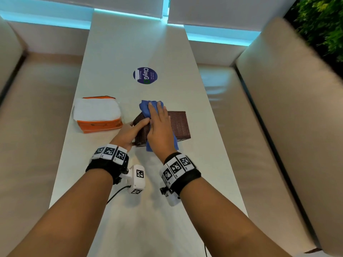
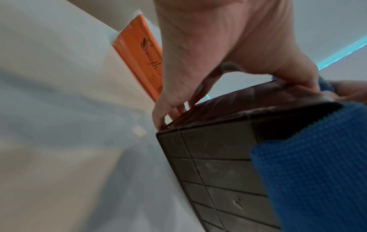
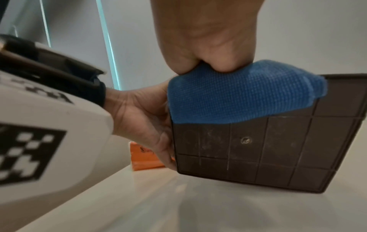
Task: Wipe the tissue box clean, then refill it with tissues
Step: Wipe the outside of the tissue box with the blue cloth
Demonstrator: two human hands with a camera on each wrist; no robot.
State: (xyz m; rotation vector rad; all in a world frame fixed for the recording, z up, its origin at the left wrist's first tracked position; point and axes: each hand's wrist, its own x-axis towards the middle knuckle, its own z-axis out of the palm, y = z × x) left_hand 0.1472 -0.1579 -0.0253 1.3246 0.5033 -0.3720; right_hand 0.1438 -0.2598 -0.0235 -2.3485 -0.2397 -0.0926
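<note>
A brown woven tissue box (image 1: 179, 125) lies tipped on its side on the white table (image 1: 128, 45), its gridded base (image 3: 258, 149) facing me. My left hand (image 1: 137, 127) grips the box's left end, thumb on top and fingers (image 2: 174, 109) down the side. A blue cloth (image 1: 145, 108) is draped over the upper face and hangs over the near edge (image 2: 317, 172). My right hand (image 1: 159, 121) lies flat on the cloth with straight fingers, pressing it onto the box. An opened orange pack of white tissues (image 1: 98, 114) sits left of the box.
A round purple sticker (image 1: 145, 75) is on the table beyond the box. Beige cushioned benches run along the left (image 1: 37, 117) and right (image 1: 250, 127) of the narrow table. A green plant wall (image 1: 321, 25) is at the far right.
</note>
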